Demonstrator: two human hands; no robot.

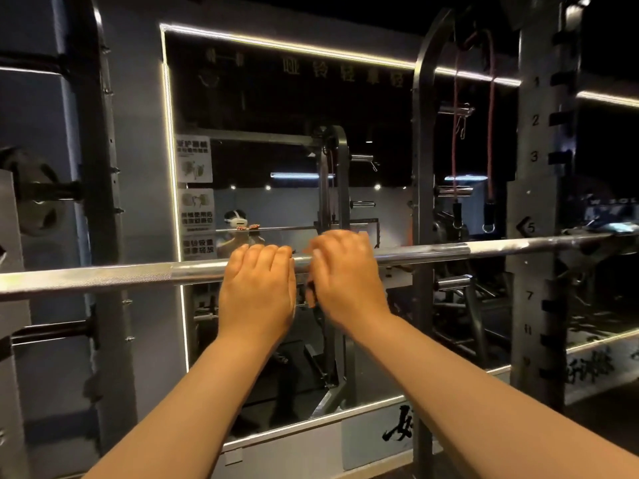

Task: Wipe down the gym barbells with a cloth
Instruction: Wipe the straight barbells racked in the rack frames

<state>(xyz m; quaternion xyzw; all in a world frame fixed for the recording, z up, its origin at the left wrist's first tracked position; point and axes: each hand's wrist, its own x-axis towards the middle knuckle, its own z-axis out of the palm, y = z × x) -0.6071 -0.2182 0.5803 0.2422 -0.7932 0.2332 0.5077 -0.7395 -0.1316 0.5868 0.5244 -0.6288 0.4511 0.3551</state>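
A long chrome barbell lies across the rack at chest height, running from the left edge to the right upright. My left hand is draped over its middle, with the fingers curled over the top of the bar. Just to the right, my right hand is blurred and also curls over the bar. The cloth is mostly hidden; only a dark scrap shows under my right thumb. In the mirror, a reddish patterned cloth appears on the reflected bar where my fingers are.
A large lit-edged mirror faces me, reflecting the rack. The right numbered upright carries the bar's end. Red resistance bands hang beside it. A black weight plate sits on a peg at left. Chrome pegs stick out below the bar.
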